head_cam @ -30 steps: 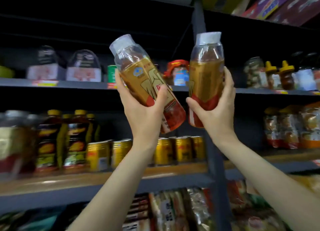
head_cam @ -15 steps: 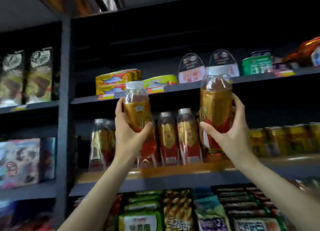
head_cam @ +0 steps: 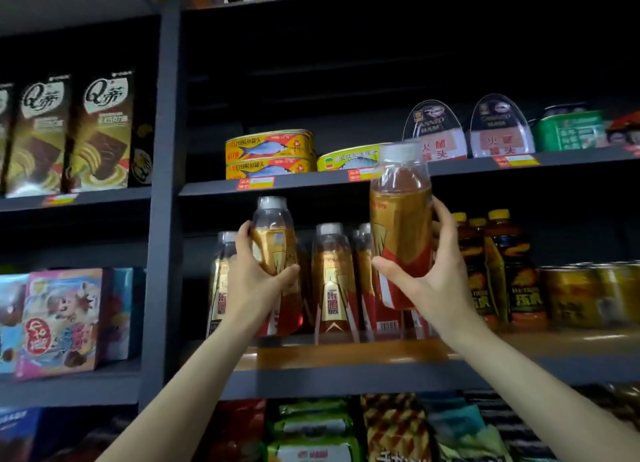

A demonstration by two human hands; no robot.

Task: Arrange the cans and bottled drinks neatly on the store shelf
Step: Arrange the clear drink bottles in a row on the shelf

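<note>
My left hand [head_cam: 258, 281] grips a gold-and-red labelled drink bottle [head_cam: 273, 239] with a white cap, held upright low over the wooden shelf board [head_cam: 346, 352], among the standing row. My right hand [head_cam: 440, 281] grips a second bottle of the same kind [head_cam: 400, 219], held higher and nearer to me, its cap level with the shelf above. On the board stand matching bottles [head_cam: 334, 281], one at the far left [head_cam: 221, 278] partly hidden by my left hand. Dark bottles with yellow caps [head_cam: 509, 271] and gold cans [head_cam: 581, 295] stand further right.
A dark upright post [head_cam: 162, 219] bounds the bay on the left. The upper shelf [head_cam: 311, 181] carries yellow fish tins, canned ham and a green tin. Snack boxes fill the left bay; packets fill the shelf below.
The view swung left along the shelf. Both bottles came down from head height toward the row of matching bottles; the left one went from tilted to upright and now sits lowest.
</note>
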